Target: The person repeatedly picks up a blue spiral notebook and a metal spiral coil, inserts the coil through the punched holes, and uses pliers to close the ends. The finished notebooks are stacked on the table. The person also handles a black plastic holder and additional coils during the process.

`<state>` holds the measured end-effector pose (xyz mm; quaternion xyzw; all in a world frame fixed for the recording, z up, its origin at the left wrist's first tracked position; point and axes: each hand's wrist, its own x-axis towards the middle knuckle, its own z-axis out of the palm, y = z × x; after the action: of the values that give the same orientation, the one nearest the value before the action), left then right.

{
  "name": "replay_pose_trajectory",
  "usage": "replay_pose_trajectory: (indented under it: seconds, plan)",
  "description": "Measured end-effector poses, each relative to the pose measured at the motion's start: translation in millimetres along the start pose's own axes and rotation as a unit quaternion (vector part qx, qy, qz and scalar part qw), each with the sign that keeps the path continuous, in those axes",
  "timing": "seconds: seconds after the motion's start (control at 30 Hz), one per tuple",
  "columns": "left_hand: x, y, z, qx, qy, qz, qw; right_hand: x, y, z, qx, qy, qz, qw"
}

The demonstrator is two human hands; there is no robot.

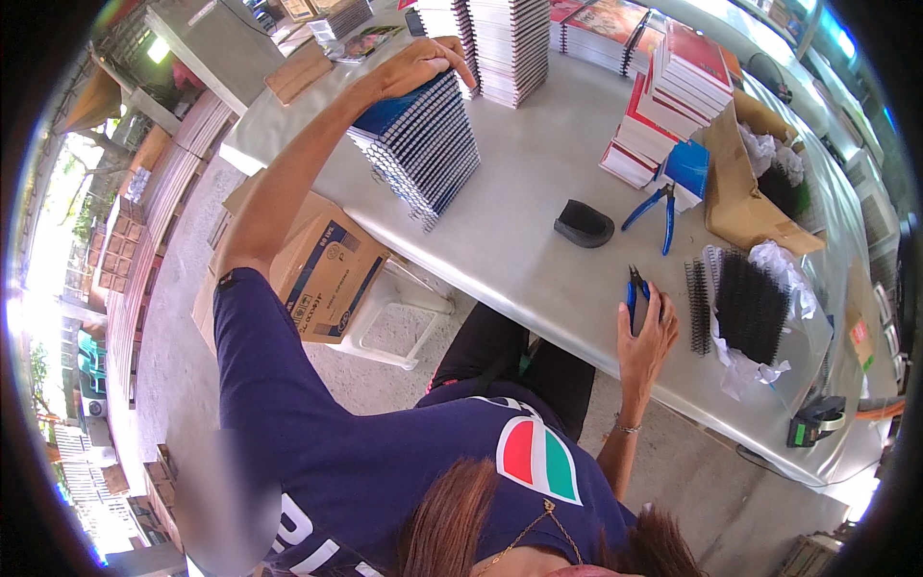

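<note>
Your left hand [423, 69], at the upper middle of the frame, lies over the top of the stack of blue-covered spiral notebooks [423, 149], its fingers bent toward the stack's far right corner; whether it grips a book or only rests there, I cannot tell. Your right hand [649, 332], right of centre near the front edge of the bench [538, 183], is closed around the blue-handled pliers [634, 293], with their dark tips pointing up the frame. The notebook stack stands on the bench at upper middle, its spiral bindings facing you and its lower part leaning out toward the front edge. Just behind it, at the top of the frame, you have the taller white stacks [510, 48], also spiral-bound. Up and right of your right hand, a second pair of pliers [665, 213] lies with its blue handles spread, and the curved black object [584, 223] sits just left of it. Beyond, at upper right, are the red-covered books [673, 101], with the small blue-covered book [686, 171] in front of them and the open cardboard box [719, 178] beside them. Right of your right hand, bunched black binding coils [752, 308] lie on crumpled white paper [740, 373]. At left of centre, below bench level, the printed carton [332, 274] sits by the white plastic stool [404, 322].
</note>
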<state>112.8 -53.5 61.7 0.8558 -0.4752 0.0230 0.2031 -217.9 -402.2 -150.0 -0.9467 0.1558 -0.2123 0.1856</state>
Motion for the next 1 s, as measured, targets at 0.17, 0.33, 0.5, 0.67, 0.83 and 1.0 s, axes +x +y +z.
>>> replay_pose_trajectory:
  seconds: [0.17, 0.33, 0.5, 0.67, 0.83, 1.0]
  plan:
    - [-1, 1, 3, -0.008, 0.021, 0.034, 0.999, -1, -3, -1, -0.015, -0.003, 0.005, 1.0]
    - [5, 2, 4, -0.03, 0.007, 0.061, 0.998, -2, 2, -2, -0.011, -0.002, -0.001, 1.0]
    - [-3, -6, 1, -0.063, 0.013, 0.05, 0.997, -1, 4, 1, -0.001, -0.005, -0.008, 1.0]
    - [-4, 21, 4, -0.032, 0.038, 0.005, 0.999, 17, 8, -10, 0.126, -0.006, -0.004, 0.992]
    - [-5, 37, -3, 0.077, 0.075, -0.031, 0.994, 124, 36, -11, 0.252, 0.093, 0.043, 0.962]
    - [-17, 124, 4, 0.038, 0.137, 0.083, 0.986, 222, 98, 32, 0.361, 0.005, 0.182, 0.915]
